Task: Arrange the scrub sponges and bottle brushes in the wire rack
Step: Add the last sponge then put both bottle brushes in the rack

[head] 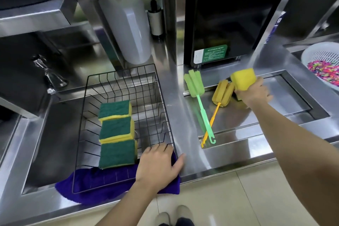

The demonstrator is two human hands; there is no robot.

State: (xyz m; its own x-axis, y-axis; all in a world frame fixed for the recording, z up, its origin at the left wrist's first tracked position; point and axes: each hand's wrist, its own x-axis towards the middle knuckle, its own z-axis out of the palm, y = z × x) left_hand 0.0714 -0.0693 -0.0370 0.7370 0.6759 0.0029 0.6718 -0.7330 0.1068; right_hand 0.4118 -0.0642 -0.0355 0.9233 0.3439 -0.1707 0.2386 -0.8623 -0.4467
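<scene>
My right hand pinches a sponge; left hand spread on rack. Risk: sponge clips the brushes beside it.

Stainless steel counter as I see it from above.
On its recessed right section lie a green bottle brush and a yellow bottle brush, handles crossing. A purple cloth drapes the near edge, under a black wire rack.
</scene>
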